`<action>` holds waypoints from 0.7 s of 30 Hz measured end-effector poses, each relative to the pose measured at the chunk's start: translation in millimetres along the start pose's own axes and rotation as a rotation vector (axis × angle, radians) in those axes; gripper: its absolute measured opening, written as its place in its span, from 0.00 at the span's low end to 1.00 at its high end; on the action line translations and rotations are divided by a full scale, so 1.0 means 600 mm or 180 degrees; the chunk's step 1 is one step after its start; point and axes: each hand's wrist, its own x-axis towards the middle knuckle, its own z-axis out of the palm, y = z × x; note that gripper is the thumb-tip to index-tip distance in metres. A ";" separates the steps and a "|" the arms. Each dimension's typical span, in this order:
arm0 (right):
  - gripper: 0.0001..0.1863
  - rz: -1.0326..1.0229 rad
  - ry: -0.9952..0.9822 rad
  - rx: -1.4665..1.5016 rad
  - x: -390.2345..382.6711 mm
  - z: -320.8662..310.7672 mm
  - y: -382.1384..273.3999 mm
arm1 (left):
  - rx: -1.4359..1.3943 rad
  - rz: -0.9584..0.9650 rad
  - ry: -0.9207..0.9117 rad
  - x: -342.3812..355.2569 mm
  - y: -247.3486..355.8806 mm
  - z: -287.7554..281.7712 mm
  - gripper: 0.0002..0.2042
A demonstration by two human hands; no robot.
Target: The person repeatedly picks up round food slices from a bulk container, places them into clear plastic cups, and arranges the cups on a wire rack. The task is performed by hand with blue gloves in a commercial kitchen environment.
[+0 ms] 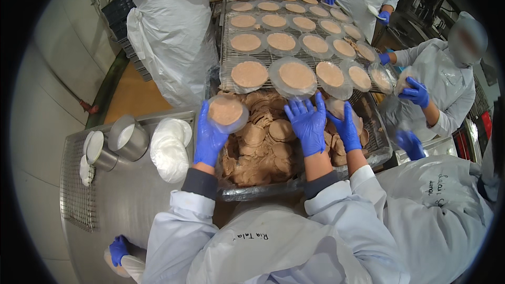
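Note:
My left hand (209,142), in a blue glove, holds a flat round meat patty (225,111) on a clear film disc above a bin of ground meat (247,165). To its right, my right hand (307,129) is stretched out with its fingers spread. Its fingertips meet the near edge of another disc-backed patty (295,75), at the front of a wire conveyor belt (228,47). I see no gap between those fingertips and the disc. Several more patties on clear discs lie in rows along the belt.
A co-worker's gloved hand (347,129) holds a patty close beside my right hand. Other people stand on both sides of the belt. On my left, a steel table (126,205) bears metal cylinders (129,139), a white wrapped bundle (169,152) and a wire rack (77,189).

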 end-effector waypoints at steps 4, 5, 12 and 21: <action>0.31 -0.0119 -0.0701 0.0246 0.018 0.040 0.001 | -0.0629 -0.0294 0.0033 0.061 -0.033 0.091 0.24; 0.29 -0.0112 -0.0748 0.0232 0.026 0.040 0.007 | -0.0567 -0.0242 0.0173 0.075 -0.049 0.088 0.23; 0.23 -0.0403 -0.1057 -0.0274 -0.031 0.084 -0.021 | -0.0152 -0.0157 0.0387 -0.010 -0.036 0.029 0.25; 0.30 -0.0046 -0.1693 -0.2639 -0.059 0.099 0.187 | 0.0170 0.0185 0.0961 -0.103 0.026 0.015 0.25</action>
